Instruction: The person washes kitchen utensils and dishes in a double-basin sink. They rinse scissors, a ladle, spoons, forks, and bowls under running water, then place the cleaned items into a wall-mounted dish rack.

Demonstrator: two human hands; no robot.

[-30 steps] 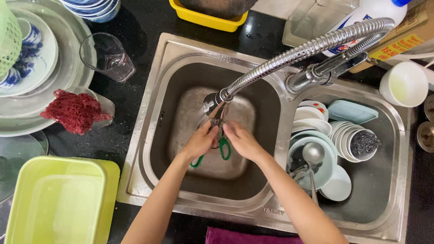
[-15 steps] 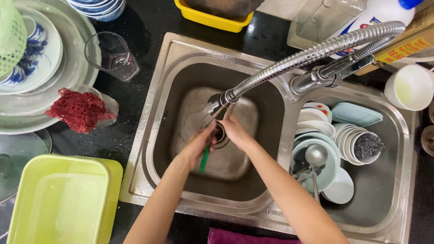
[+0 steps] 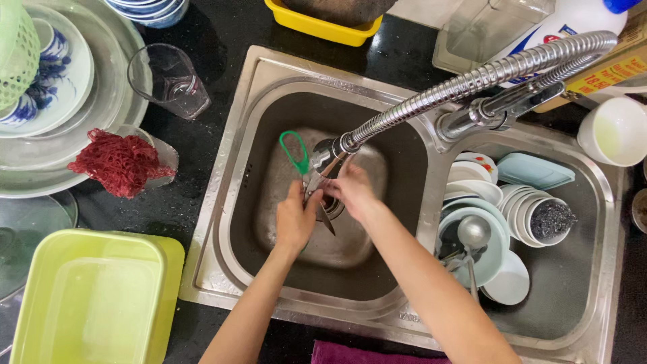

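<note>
Your left hand [image 3: 294, 219] was closed around a pair of green-handled scissors [image 3: 303, 168] over the left basin of the stainless steel double sink [image 3: 222, 175], holding them by the middle so that one green loop handle stood up and to the left while the metal blades pointed down and to the right toward the drain. Your right hand [image 3: 352, 191] was just beside it, its fingers curled at the scissors' joint under the head of the coiled metal faucet hose [image 3: 472, 77]; I could not tell whether those fingers truly gripped the scissors or only touched them. The right basin held a stack of white and pale blue bowls and plates [image 3: 495, 222], a metal ladle [image 3: 473, 236] lying across them, and a steel wool scrubber [image 3: 551, 219] sitting in a small white bowl. On the dark counter to the left were a clear drinking glass [image 3: 168, 81], a red mesh scrubber [image 3: 118, 162] resting on another glass, and a lime-green plastic tub [image 3: 94, 296].
</note>
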